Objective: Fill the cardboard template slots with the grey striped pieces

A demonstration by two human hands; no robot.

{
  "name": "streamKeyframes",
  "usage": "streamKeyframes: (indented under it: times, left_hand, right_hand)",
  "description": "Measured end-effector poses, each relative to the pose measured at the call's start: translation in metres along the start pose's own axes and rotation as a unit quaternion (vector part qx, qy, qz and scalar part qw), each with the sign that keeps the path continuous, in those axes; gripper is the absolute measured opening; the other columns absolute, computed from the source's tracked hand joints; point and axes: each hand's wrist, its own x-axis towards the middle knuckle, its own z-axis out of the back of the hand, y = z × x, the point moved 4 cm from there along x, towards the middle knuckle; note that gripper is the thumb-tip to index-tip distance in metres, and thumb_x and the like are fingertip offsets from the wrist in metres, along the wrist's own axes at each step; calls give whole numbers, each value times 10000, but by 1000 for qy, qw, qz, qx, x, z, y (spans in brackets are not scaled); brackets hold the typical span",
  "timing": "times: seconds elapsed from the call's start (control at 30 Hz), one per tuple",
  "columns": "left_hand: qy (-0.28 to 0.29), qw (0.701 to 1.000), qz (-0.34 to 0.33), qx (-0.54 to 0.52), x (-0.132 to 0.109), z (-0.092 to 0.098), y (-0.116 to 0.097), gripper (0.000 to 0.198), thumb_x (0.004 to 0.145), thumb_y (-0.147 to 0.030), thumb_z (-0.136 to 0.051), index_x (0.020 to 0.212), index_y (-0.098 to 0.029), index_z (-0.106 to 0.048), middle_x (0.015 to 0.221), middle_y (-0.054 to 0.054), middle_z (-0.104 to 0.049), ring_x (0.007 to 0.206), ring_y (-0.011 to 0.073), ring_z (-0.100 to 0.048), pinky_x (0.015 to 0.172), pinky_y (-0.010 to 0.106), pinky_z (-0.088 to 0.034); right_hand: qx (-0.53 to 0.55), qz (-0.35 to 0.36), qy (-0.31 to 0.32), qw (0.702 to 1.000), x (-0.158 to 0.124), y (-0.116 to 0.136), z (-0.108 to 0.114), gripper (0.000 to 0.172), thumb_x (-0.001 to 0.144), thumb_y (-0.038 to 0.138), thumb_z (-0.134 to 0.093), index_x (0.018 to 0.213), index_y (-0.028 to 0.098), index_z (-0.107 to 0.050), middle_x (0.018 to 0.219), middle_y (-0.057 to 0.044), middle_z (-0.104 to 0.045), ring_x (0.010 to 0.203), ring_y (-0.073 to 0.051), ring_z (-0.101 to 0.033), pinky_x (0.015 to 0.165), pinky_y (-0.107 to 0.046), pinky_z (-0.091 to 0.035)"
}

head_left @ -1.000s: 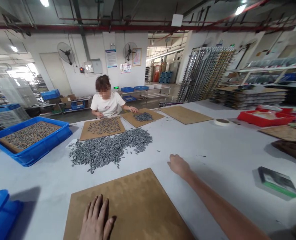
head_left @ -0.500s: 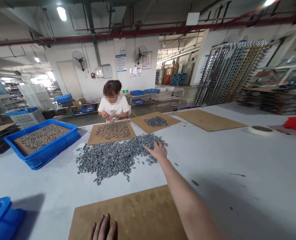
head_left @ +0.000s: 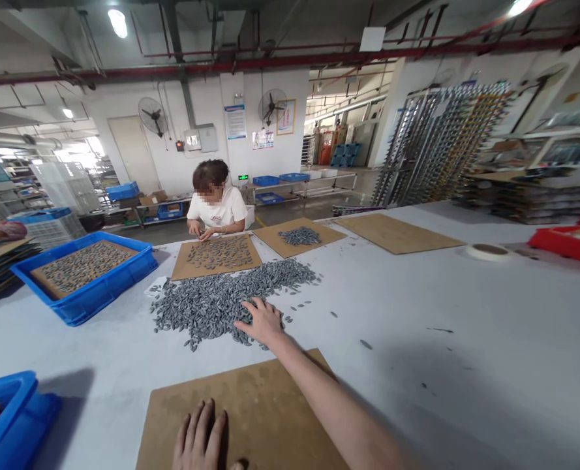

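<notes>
My right hand (head_left: 263, 322) rests with spread fingers on the near right edge of a wide pile of small grey leaf-shaped pieces (head_left: 206, 303). Nothing is visibly gripped in it. My left hand (head_left: 200, 434) lies with its fingers apart on a bare brown board (head_left: 265, 405) at the near edge of the table. Behind the pile, one brown board (head_left: 179, 266) carries spread-out pieces, and another board (head_left: 274, 228) bears a small heap of them. A few loose pieces lie right of my right hand.
A blue tray (head_left: 81, 313) holds a piece-covered board at left; another blue tray (head_left: 20, 405) is at near left. Across the table sits a person (head_left: 218, 212). A brown board (head_left: 402, 235), tape roll (head_left: 488, 252) and red tray (head_left: 564, 243) lie at right.
My right hand has moved left and nearer, from the pile's right end to its near edge. My left hand shows further onto the board. A person's hand has appeared at far left.
</notes>
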Motion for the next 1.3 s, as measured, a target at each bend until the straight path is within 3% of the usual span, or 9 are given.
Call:
streamKeyframes:
  times: [0.17, 0.3, 0.43, 0.7, 0.83, 0.93, 1.03, 1.17, 1.3]
  left_hand:
    - [3, 1000, -12, -3, 7, 12, -1, 703, 934, -653, -603, 1513, -257, -552, 1504, 118, -616, 1363, 316, -564, 1146, 461, -406]
    - [43, 999, -2, 7, 12, 24, -6, 663, 961, -615, -588, 1528, -276, -530, 1552, 97, -577, 1402, 312, -539, 1137, 467, -432]
    - [42, 999, 1, 4, 19, 35, -9, 581, 979, -559, -595, 1479, -263, -576, 1524, 97, -604, 1373, 302, -570, 1115, 470, -471]
    - [98, 992, 45, -72, 31, 47, -11, 430, 1022, -428, -560, 1428, -295, -609, 1493, 74, -626, 1354, 285, -592, 1121, 492, -511]
    - [107, 977, 108, -148, 33, 53, -13, 387, 1050, -342, -500, 1423, -261, -565, 1487, 108, -610, 1372, 296, -579, 1151, 548, -496]
    - [49, 946, 221, -232, 32, 57, -5, 340, 1072, -259, -406, 1388, -203, -520, 1409, 159, -615, 1296, 255, -627, 1096, 473, -554]
    - [25, 924, 244, -295, 32, 58, -2, 289, 1069, -224, -383, 1320, -217, -527, 1330, 149, -621, 1229, 239, -646, 1062, 453, -572]
    - [32, 922, 234, -306, 34, 58, -3, 282, 1068, -211, -371, 1305, -218, -524, 1313, 145, -610, 1211, 243, -632, 1062, 467, -558]
    - [27, 921, 232, -312, 33, 56, -3, 284, 1074, -200, -343, 1303, -206, -509, 1292, 151, -598, 1212, 247, -609, 1072, 484, -535]
  right_hand:
    - [-3, 45, 3, 999, -23, 32, -8, 740, 832, 763, -645, 1462, 387, -555, 1507, -112, -517, 1285, -382, -498, 1044, -538, -353]
    - [-17, 24, 7, 1000, -29, 50, -11, 601, 868, 669, -652, 1374, 347, -610, 1347, -136, -579, 1222, -370, -526, 997, -509, -374]
    - [-17, 15, 14, 1000, -31, 59, -13, 460, 909, 529, -629, 1312, 309, -623, 1253, -134, -605, 1162, -334, -568, 936, -432, -409]
    - [23, 90, 107, 990, -38, 74, -5, 306, 851, 278, -649, 1152, 292, -703, 1045, -51, -697, 1008, -229, -651, 847, -301, -426]
    - [17, 163, 141, 976, -89, 86, -5, 237, 880, 269, -644, 1096, 260, -741, 1025, -62, -716, 1012, -229, -653, 868, -301, -456]
    - [26, 250, 127, 959, -144, 87, -2, 285, 901, 305, -665, 1167, 233, -738, 1197, -113, -703, 1156, -283, -616, 976, -371, -481]
    - [102, 318, 130, 934, -178, 70, 8, 439, 910, 378, -690, 1334, 267, -687, 1389, -102, -662, 1285, -283, -577, 1097, -409, -466]
    - [119, 206, 79, 968, -158, 23, 18, 450, 990, 388, -548, 1389, 218, -668, 1458, -137, -641, 1356, -285, -574, 1187, -468, -420]
    - [31, 109, 83, 990, -130, 12, -4, 650, 989, 520, -524, 1498, 119, -569, 1629, -220, -450, 1492, -367, -441, 1227, -534, -359]
